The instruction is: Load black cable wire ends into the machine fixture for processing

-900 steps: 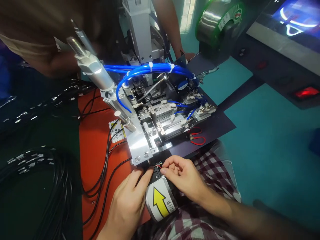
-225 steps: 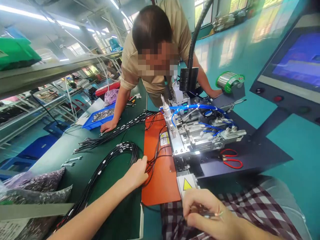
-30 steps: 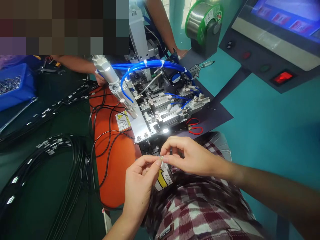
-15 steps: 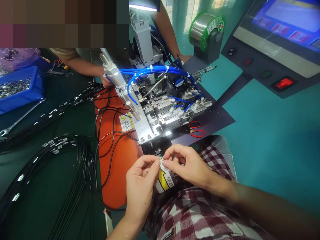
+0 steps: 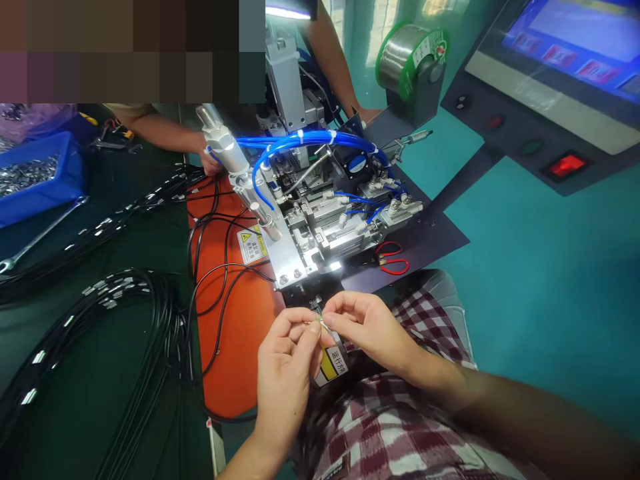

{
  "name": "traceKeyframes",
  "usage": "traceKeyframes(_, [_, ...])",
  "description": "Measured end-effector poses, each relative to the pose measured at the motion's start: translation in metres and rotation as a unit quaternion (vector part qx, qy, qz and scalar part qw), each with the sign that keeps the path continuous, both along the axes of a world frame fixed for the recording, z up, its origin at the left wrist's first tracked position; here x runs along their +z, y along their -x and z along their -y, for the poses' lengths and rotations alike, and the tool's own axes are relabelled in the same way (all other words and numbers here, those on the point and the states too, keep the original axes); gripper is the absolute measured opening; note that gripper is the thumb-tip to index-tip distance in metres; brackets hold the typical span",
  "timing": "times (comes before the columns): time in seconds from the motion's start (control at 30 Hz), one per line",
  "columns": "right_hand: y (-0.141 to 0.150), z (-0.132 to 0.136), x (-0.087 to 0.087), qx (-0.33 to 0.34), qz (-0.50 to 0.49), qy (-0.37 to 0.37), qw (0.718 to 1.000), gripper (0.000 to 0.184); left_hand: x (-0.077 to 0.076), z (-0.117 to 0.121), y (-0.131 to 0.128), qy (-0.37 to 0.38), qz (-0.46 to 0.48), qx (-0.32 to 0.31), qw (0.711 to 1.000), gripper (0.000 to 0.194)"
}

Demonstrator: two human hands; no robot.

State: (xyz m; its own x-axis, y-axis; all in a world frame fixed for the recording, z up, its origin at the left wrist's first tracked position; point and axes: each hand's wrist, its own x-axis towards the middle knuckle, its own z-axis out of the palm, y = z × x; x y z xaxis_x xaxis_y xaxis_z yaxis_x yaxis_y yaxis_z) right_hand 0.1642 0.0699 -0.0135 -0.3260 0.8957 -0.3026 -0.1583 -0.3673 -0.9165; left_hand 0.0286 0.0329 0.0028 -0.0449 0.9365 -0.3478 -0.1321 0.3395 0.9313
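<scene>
Thumb and fingers of my left hand (image 5: 286, 357) are closed in a pinch on fine wire ends (image 5: 321, 321). Facing it, my right hand (image 5: 367, 330) also pinches at these wires, its fingertips almost touching those of the left. Most of the wires are hidden by the fingers, so their number cannot be told. Just beyond my fingertips is the near end of a metal machine (image 5: 325, 243) with blue air hoses (image 5: 310, 138). Below my hands lies a white and yellow arrow label (image 5: 333, 367), partly covered.
Black cables (image 5: 155, 320) lie bundled on the dark table at left and loop over the orange base (image 5: 235, 367). Red-handled cutters (image 5: 393, 260) rest right of the machine. A solder spool (image 5: 407, 60) and control panel (image 5: 540, 113) stand beyond. Another person's hand (image 5: 213, 160) touches the cables.
My right fingertips have shifted slightly left and down, closer to my left fingertips. My left hand has turned a little, and both hands still pinch the wires.
</scene>
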Motion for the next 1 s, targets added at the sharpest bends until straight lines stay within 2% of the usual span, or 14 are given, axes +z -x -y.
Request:
traceKeyframes(0.23, [0.004,0.001,-0.005,0.012,-0.054,-0.002,0.998,0.026,0.000,-0.001,-0.001,0.001,0.032,-0.007,0.999,0.012])
traceKeyframes(0.33, [0.003,0.004,-0.004,0.020,-0.036,-0.014,0.999,0.023,0.001,-0.001,-0.002,0.016,0.060,-0.003,0.998,0.012])
traceKeyframes(0.4, [0.000,0.007,-0.002,0.007,0.040,-0.077,0.996,0.018,0.002,0.000,-0.002,0.027,0.074,-0.004,0.997,0.013])
traceKeyframes(0.5, [-0.005,0.010,0.001,-0.008,0.164,-0.200,0.966,0.011,0.003,0.001,-0.001,0.040,0.065,-0.016,0.997,0.014])
traceKeyframes(0.57, [-0.007,0.009,0.000,0.013,0.152,-0.177,0.972,0.012,0.003,0.000,-0.001,0.052,0.059,-0.022,0.997,0.014])
traceKeyframes(0.63, [-0.008,0.005,-0.003,0.046,0.087,-0.094,0.991,0.015,0.003,-0.001,0.000,0.068,0.064,-0.024,0.995,0.014])
traceKeyframes(0.7, [-0.011,0.002,-0.006,0.068,0.045,-0.048,0.996,0.019,0.003,-0.002,0.000,0.079,0.072,-0.024,0.994,0.014])
traceKeyframes(0.77, [-0.013,0.000,-0.007,0.064,0.063,-0.058,0.994,0.019,0.003,-0.003,0.000,0.088,0.075,-0.026,0.993,0.014])
traceKeyframes(0.87, [-0.016,0.000,-0.003,0.051,0.139,-0.099,0.984,0.017,0.003,-0.003,0.000,0.094,0.072,-0.029,0.992,0.014])
traceKeyframes(1.0, [-0.014,0.002,0.004,0.027,0.221,-0.197,0.955,0.008,0.002,-0.003,0.000,0.091,0.068,-0.040,0.993,0.015])
